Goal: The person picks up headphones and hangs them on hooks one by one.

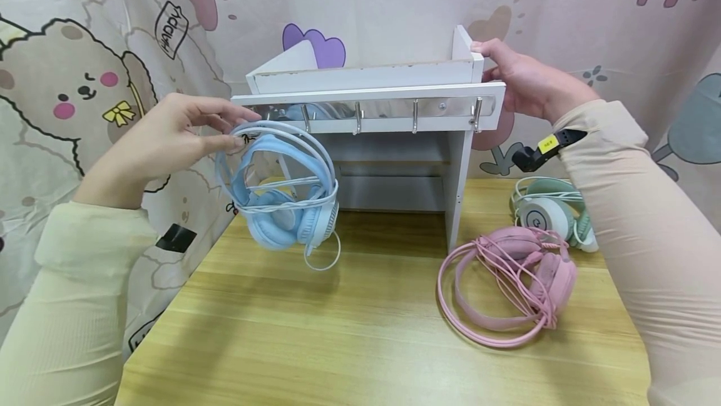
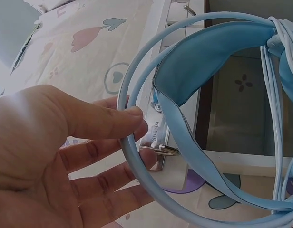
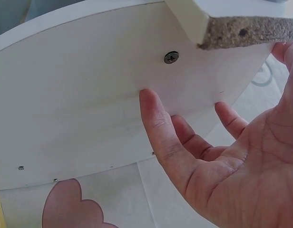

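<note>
My left hand [image 1: 188, 127] pinches the outer headband of the light-blue headphones [image 1: 321, 203] between thumb and fingers. They hang at the left end of a metal hook rail [image 1: 394, 107] on a white shelf unit [image 1: 459, 187]. In the left wrist view a metal hook [image 2: 161, 150] shows between the outer band and the padded inner strap. A white cord is wrapped around the ear cups. My right hand [image 1: 526, 81] rests against the shelf's upper right side, its fingertips touching the white side panel [image 3: 89, 95] in the right wrist view.
Pink headphones [image 1: 512, 243] with a bundled cord lie on the wooden table [image 1: 338, 331] at the right. Behind them lie mint-green headphones [image 1: 543, 215], partly hidden by my right sleeve. A printed curtain [image 1: 394, 5] hangs behind the shelf and along the left.
</note>
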Motion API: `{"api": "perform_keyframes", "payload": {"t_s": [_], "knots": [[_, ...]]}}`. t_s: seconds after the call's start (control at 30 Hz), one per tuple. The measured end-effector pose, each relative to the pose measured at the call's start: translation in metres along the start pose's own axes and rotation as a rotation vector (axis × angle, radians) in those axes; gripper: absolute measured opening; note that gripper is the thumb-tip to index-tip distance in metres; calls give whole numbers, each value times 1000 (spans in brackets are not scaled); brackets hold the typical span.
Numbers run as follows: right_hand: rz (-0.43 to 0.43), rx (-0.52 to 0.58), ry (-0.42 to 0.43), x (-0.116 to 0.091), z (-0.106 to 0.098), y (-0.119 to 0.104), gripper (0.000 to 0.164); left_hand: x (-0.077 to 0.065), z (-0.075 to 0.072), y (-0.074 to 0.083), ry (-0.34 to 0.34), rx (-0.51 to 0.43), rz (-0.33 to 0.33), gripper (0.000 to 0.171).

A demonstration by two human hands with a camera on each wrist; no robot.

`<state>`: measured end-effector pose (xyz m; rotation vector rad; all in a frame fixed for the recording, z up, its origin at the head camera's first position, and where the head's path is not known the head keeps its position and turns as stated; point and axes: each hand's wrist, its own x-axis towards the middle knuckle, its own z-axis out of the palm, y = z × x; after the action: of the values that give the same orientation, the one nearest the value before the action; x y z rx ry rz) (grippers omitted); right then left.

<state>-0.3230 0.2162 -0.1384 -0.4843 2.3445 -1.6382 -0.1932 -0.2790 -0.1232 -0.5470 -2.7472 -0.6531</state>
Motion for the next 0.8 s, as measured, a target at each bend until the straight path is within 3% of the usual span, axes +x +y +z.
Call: {"api": "perform_keyframes", "payload": {"t_s": [0.8], "knots": [[-1,-11,10,-1,2,0,58,13,7,-14,-6,-58,14,40]]}}
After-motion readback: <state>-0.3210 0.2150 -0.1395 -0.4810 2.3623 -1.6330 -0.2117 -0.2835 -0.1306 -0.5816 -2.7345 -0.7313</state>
